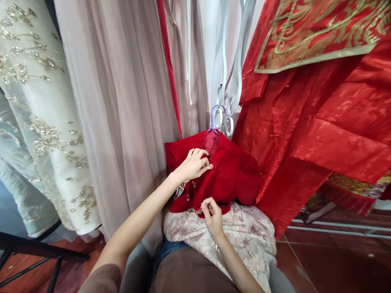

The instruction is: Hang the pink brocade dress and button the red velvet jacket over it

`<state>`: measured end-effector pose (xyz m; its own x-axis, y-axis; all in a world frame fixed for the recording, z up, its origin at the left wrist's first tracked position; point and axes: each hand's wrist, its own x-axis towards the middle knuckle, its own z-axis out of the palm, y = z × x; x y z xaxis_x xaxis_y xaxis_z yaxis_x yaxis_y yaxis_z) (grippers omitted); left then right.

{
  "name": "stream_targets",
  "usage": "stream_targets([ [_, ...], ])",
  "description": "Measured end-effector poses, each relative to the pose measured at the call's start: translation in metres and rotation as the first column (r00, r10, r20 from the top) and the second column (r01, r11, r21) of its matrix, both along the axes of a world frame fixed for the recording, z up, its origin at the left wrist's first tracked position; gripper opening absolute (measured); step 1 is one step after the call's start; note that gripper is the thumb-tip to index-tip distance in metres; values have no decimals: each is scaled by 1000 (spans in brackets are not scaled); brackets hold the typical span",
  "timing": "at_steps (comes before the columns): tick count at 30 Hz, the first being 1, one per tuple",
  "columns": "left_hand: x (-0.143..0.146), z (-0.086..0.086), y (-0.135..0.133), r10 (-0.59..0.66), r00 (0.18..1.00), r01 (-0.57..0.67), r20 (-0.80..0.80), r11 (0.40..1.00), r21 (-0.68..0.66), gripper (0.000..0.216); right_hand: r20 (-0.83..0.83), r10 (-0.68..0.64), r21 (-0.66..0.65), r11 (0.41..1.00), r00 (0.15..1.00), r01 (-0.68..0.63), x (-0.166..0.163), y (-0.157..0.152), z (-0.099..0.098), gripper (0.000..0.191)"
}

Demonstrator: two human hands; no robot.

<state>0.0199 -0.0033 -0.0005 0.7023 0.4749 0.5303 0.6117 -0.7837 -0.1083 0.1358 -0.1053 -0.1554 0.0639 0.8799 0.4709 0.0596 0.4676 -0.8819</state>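
Observation:
A red velvet garment (227, 175) hangs in front of me on a purple hanger (212, 122). My left hand (197, 162) lies across its front, thumb and fingers closed on a small beaded ornament (210, 166) below the neck opening. Beaded tassels (180, 190) show under my left wrist. Lower down, my right hand (213, 216) pinches at the garment's bottom edge, beside a bit of beaded trim (198, 211). What sits between those right fingertips is too small to make out. Pale patterned fabric (244, 228) is spread over my lap beneath the garment.
The hanger hooks onto a white scrolled metal frame (227, 118). Long dusty-pink cloth (119, 101) hangs to the left, with a sequined white dress (45, 101) beyond it. Red gold-embroidered garments (305, 101) hang at right. Black metal legs (39, 248) stand at lower left.

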Motion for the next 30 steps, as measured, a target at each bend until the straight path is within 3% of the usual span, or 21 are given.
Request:
stream_targets([
  [7,1,9,9,-122,990,117,-68,990,-76,12,10,-15,-29,999,1000,15,-2,2,-4,25],
  [16,0,5,15,-98,977,109,-190,993,52,14,21,-17,-34,999,1000,18,-4,3,-4,25],
  [22,-1,-16,21,-123,991,127,-46,984,121,25,43,8,-44,999,999,-6,-4,3,-4,27],
  [27,2,-38,30,-164,981,165,102,986,-3,27,50,4,-39,999,999,-2,-5,4,-4,25],
  [30,3,-42,30,-164,973,179,160,980,-88,30,40,-19,-35,999,999,21,-5,5,-5,24],
])
